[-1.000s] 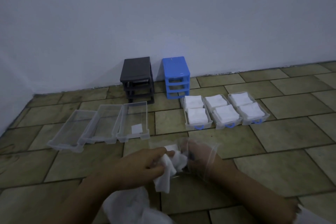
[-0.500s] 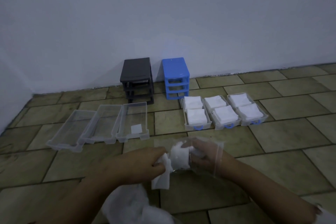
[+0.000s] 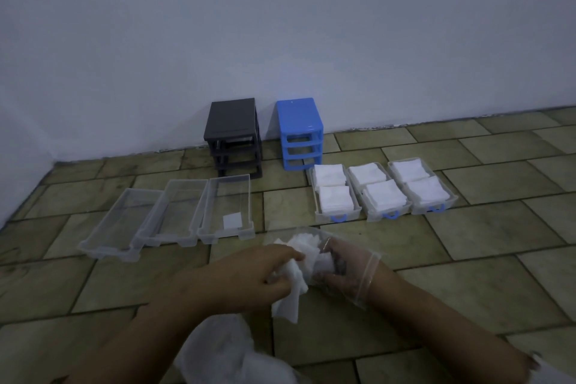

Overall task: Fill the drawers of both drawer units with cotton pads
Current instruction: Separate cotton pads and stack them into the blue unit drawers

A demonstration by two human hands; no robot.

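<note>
Against the wall stand a black drawer unit and a blue drawer unit, both without drawers. Three clear drawers lie on the floor at left; the rightmost one holds a single cotton pad, the other two look bare. Three blue-handled drawers at right are packed with white pads. My left hand pinches white cotton pads at the mouth of a clear plastic bag, which my right hand grips.
A white crumpled plastic bag lies on the floor between my forearms at the bottom edge. The floor is olive tile, and the wall corner runs along the far left.
Both hands have drifted slightly forward and up. My left hand has drawn the pads further out of the clear bag; the drawers and units have not moved.
</note>
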